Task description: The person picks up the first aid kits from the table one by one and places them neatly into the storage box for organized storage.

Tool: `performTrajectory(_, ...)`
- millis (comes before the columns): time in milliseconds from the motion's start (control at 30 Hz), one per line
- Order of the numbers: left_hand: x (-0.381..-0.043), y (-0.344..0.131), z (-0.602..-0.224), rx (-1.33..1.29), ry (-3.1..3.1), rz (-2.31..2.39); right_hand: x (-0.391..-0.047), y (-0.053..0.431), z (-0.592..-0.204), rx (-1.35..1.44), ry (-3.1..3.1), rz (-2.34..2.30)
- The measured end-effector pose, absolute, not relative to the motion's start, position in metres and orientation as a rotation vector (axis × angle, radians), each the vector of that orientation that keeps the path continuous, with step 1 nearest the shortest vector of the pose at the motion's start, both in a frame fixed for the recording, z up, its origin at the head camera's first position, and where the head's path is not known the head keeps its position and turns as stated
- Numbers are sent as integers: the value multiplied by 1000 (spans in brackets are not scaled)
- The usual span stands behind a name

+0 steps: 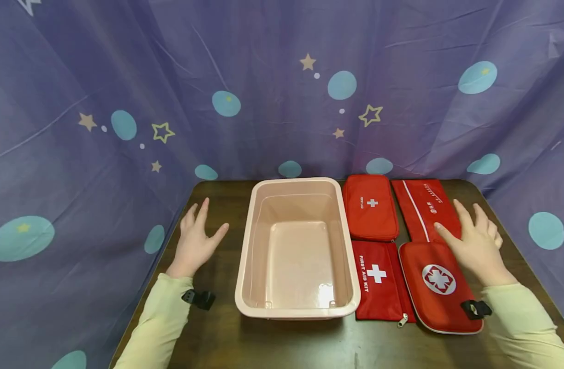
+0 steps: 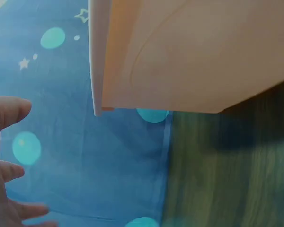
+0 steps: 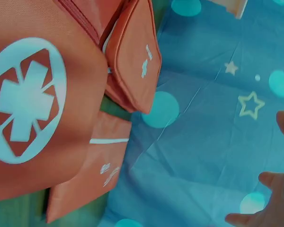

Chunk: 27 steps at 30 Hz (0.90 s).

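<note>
My left hand [image 1: 195, 243] is held over the table's left side, fingers spread, holding nothing. To its right stands a pale pink plastic tub [image 1: 245, 256] with nothing in it; its side wall [image 2: 180, 56] fills the top of the left wrist view. My right hand [image 1: 481, 246], also spread and holding nothing, is above the right side. Nearest it are a red hard-looking zip case [image 1: 420, 277] with a white cross emblem and a flat red pouch [image 1: 413, 197] with a white stripe. Left of these lie a red first aid pouch [image 1: 362, 220] and a red FIRST AID KIT zip pouch [image 1: 388, 297].
Everything stands on a dark wooden table [image 1: 300, 343] with rounded far corners. A purple curtain [image 1: 272, 138] with stars and blue ovals hangs behind and beside it. A black strap device [image 1: 199, 299] is worn on each wrist.
</note>
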<state>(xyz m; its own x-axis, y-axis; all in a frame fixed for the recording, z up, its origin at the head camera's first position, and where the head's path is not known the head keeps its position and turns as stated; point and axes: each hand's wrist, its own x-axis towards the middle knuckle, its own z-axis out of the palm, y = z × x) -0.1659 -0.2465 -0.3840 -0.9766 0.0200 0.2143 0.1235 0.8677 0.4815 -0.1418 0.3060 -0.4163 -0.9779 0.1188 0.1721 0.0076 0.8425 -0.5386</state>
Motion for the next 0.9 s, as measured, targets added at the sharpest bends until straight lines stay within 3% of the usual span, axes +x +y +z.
performTrajectory(467, -180, -242, -394, -88, -2743, -1910, -150, 340, -424, -97, -2922, 1076)
performTrajectory(700, -182, -230, -402, -207, -2728, -2111, -149, 348, -430, -141, -3018, 1232)
performTrajectory(900, -185, -223, -414, -202, -2706, -2209, -152, 362, -439, -80, -2964, 1709)
